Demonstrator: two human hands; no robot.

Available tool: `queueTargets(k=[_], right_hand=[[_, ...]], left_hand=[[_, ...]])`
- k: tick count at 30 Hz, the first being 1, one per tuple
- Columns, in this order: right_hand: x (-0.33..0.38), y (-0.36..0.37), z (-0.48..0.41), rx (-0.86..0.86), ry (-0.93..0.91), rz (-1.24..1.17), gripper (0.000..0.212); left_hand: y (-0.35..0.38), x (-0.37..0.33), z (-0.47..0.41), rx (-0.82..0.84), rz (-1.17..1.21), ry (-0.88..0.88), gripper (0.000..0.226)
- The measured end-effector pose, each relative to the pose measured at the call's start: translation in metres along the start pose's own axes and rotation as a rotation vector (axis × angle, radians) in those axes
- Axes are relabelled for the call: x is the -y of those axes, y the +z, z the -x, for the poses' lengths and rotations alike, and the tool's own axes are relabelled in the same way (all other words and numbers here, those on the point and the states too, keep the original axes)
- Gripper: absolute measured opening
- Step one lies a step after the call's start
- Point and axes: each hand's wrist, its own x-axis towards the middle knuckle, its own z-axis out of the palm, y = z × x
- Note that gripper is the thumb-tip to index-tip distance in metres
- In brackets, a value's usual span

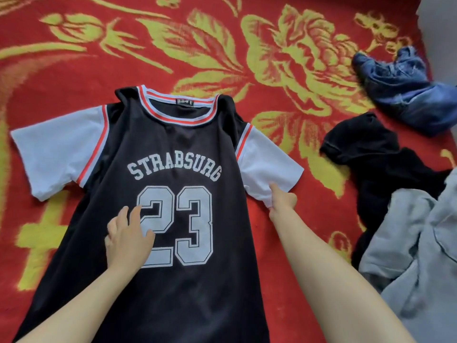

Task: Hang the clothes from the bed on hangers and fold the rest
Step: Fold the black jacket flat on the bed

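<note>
A black jersey [173, 144] with white short sleeves, the word STRABSURG and the number 23 lies spread front-up on the red bed cover [74, 70]. My left hand [127, 237] rests flat on the jersey's front, fingers straight, beside the digit 2. My right hand [282, 198] pinches the lower hem of the jersey's right white sleeve [267, 162]. To the right lie a crumpled black garment [371, 157], a grey garment [420, 256] and blue jeans [405, 87].
The bed cover is red with large yellow flower patterns and stretches out beyond the jersey at the back and left. The pile of other clothes crowds the right side. A pale wall strip [440, 26] shows at the top right corner.
</note>
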Motion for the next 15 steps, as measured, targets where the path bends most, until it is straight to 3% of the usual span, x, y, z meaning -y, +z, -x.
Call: queueTargets(k=[5,11,15], right_hand=[[0.027,0.017,-0.010,0.072,0.127,-0.091,0.041],[0.086,-0.026,-0.060,-0.151,-0.304,0.171,0.034],[0.103,-0.059,-0.090,-0.204,-0.301,0.171,0.035]], left_hand=[[-0.007,-0.013,-0.013,0.009,0.004,0.011,0.063],[-0.014,-0.022,-0.029,-0.041,0.047,0.043,0.065],[-0.006,-0.022,-0.041,0.003,-0.024,0.086,0.072]])
